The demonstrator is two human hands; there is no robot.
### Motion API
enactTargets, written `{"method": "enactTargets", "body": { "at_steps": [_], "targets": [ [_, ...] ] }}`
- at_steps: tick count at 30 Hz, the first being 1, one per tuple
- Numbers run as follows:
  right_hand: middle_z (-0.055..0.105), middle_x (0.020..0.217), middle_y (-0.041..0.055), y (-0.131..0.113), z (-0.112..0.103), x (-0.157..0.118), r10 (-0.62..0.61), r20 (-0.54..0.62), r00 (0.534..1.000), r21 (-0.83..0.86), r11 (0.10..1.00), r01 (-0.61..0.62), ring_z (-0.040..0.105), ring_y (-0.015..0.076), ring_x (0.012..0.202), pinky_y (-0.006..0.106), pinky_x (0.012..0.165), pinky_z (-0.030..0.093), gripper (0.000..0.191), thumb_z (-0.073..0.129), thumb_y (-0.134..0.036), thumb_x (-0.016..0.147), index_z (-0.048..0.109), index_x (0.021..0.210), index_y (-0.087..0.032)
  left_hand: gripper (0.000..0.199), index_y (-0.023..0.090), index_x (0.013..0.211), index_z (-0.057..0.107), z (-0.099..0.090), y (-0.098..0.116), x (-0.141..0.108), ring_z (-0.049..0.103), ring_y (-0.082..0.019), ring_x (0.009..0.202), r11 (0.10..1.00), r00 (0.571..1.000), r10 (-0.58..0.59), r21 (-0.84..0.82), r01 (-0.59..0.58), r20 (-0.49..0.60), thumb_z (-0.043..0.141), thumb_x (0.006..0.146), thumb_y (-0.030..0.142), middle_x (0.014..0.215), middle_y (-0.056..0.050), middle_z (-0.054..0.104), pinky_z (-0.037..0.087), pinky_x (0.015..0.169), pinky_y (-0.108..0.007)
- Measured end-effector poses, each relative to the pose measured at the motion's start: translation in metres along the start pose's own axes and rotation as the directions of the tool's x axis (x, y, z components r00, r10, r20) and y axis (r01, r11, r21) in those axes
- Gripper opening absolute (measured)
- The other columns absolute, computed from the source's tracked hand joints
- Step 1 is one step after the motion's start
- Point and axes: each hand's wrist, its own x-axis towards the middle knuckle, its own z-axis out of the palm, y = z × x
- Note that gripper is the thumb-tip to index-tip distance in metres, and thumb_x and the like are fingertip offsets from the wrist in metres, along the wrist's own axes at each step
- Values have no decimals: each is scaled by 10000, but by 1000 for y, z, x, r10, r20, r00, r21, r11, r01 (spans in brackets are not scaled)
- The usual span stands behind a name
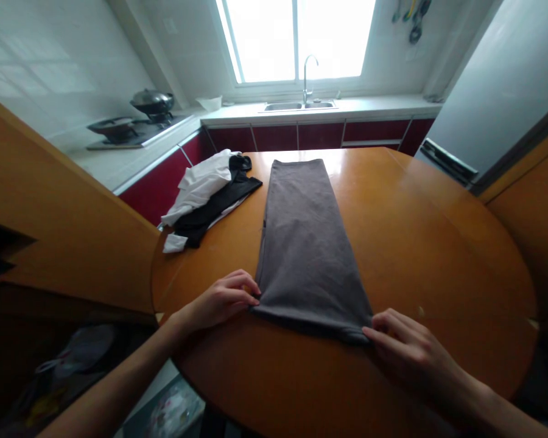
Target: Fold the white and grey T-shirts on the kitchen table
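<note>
Two near corners of the folded grey cloth (307, 246) are being pinched: left hand (231, 297) clamping at 7 o'clock, right hand (408, 340) clamping at 5. Cloth is lying flat on the wooden table (442, 243), running toward 12; white and black garments (205, 185) are sitting at 10. Fabric is looking light, soft, floppy, barely slippery, not fragile; corners are seeming best for gripping, catching every layer

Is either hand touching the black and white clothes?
No, left hand and right hand hold the gray cloth at its near corners; the black and white clothes lie apart.
</note>
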Motion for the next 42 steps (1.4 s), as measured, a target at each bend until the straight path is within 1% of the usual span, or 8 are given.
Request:
{"method": "enactTargets", "body": {
  "at_steps": [6, 10, 17, 23, 27, 30, 38, 42],
  "targets": [
    [661, 1021, 117, -10, 6, 15, 32, -70, 997, -43, 998, -36, 609, 239, 933, 389, 797, 521, 297, 670, -216, 884, 653, 1177, -174, 183, 268, 1030, 748, -8, 7, 4, 608, -204, 1019, 1000, 1000, 12, 2, -12, -8, 590, 971, 195, 1058, -88, 685, 524, 872, -324],
    [646, 890, 74, -17, 18, 28, 33, -61, 998, -43, 998, -35, 561, 205, 835, 361, 750, 455, 153, 602, -151, 920, 685, 1047, -175, 239, 263, 1155, 699, -9, 17, 8, 592, -219, 1053, 995, 995, -12, 99, 2, 98, 639, 933, 199, 1092, -92, 670, 502, 963, -388],
    [616, 816, 62, -17, 29, 26, -129, 25, 991, -66, 989, 130, 519, 186, 781, 349, 729, 399, 170, 511, -115, 971, 678, 960, -142, 224, 294, 1099, 717, 2, 20, 1, 572, -206, 1122, 969, 999, 25, 245, -32, 32, 678, 915, 173, 1095, -56, 656, 494, 981, -369],
    [620, 823, 56, -22, 25, 30, -92, 46, 995, -84, 992, 96, 527, 202, 808, 363, 741, 382, 128, 554, -122, 934, 677, 931, -157, 275, 278, 1187, 674, 21, 45, 23, 597, -209, 1067, 902, 997, 77, 424, -80, 25, 707, 914, 274, 1084, -47, 671, 494, 940, -357],
    [611, 804, 46, -26, 24, 37, -42, 47, 998, -83, 996, 46, 516, 200, 780, 364, 733, 372, 103, 578, -168, 926, 663, 868, -178, 178, 255, 1122, 686, 40, 50, 32, 606, -151, 860, 916, 994, 86, 389, -103, 63, 616, 967, 202, 964, -36, 657, 491, 790, -287],
    [633, 892, 72, -27, 26, 43, -20, 41, 999, -104, 994, 25, 517, 219, 820, 369, 736, 375, 129, 587, -210, 938, 670, 1024, -160, 178, 229, 1113, 675, 45, 44, 30, 600, -143, 810, 933, 988, 147, 327, -153, 44, 593, 971, 159, 913, -39, 653, 482, 742, -282],
    [604, 839, 63, -24, 32, 49, -157, 1, 988, -53, 986, 157, 478, 187, 766, 341, 691, 362, 179, 492, -88, 965, 664, 957, -136, 351, 197, 1310, 575, 36, 43, 24, 634, -171, 854, 920, 957, 290, 284, -272, -24, 565, 971, 108, 955, -70, 685, 530, 762, -316],
    [605, 858, 74, -23, 37, 44, -207, 73, 976, -93, 973, 213, 495, 198, 786, 352, 695, 374, 168, 497, -101, 970, 663, 989, -116, 227, 183, 1173, 630, 40, 42, 24, 625, -169, 832, 910, 957, 288, 303, -284, 33, 596, 960, 114, 912, -57, 686, 508, 732, -310]
  ]
}}
